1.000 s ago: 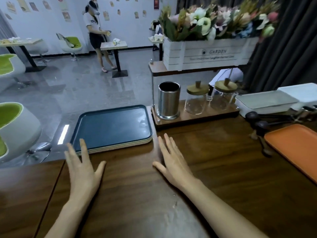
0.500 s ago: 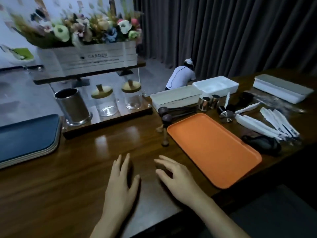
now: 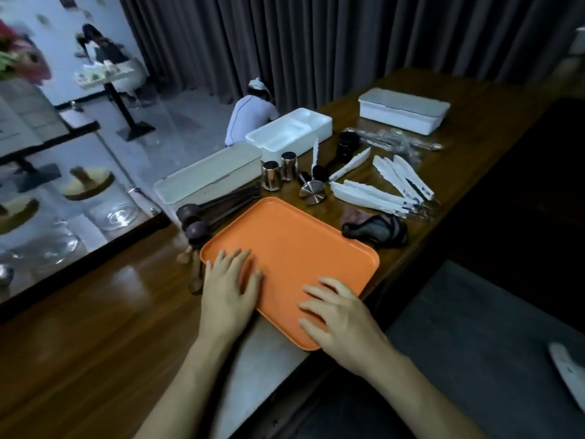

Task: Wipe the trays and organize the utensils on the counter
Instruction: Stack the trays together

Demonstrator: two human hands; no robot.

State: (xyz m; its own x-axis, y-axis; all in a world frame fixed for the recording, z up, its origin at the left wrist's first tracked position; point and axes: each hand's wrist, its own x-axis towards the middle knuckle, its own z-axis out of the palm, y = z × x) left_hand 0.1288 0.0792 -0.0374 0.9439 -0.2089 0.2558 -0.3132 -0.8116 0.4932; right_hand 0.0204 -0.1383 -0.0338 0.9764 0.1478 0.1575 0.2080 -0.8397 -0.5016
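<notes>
The left grip (image 3: 231,289) lies flat, fingers straight and a little spread, on the near-left part of the orange tray (image 3: 300,242). The right grip (image 3: 342,318) rests on the tray's nearest corner with its fingers loosely bent; it pinches nothing.

The tray sits on the desk (image 3: 95,327) under both grips. Its long axis runs on a slant, from beyond the left grip down to the corner under the right grip, close to the desk's edge. Whether that corner overhangs the edge I cannot tell.

The next move probably turns on a wiper. A dark crumpled cloth (image 3: 376,231) lies just beyond the tray's far-right edge, ahead of the right grip and to its right, so that grip is the nearer one. In this dim light I cannot be sure it is a cloth.

Dark wooden spoons (image 3: 196,220) lie ahead of the left grip, touching or almost touching the tray's far-left edge. White-wrapped cutlery (image 3: 389,188) is scattered well beyond the right grip, past the cloth. Two metal shakers (image 3: 272,174) stand past the tray's far corner, with an open white box (image 3: 291,134) behind them.

The left side of the view is smeared with blur, and clear-wrapped items at the far right are hard to make out.
</notes>
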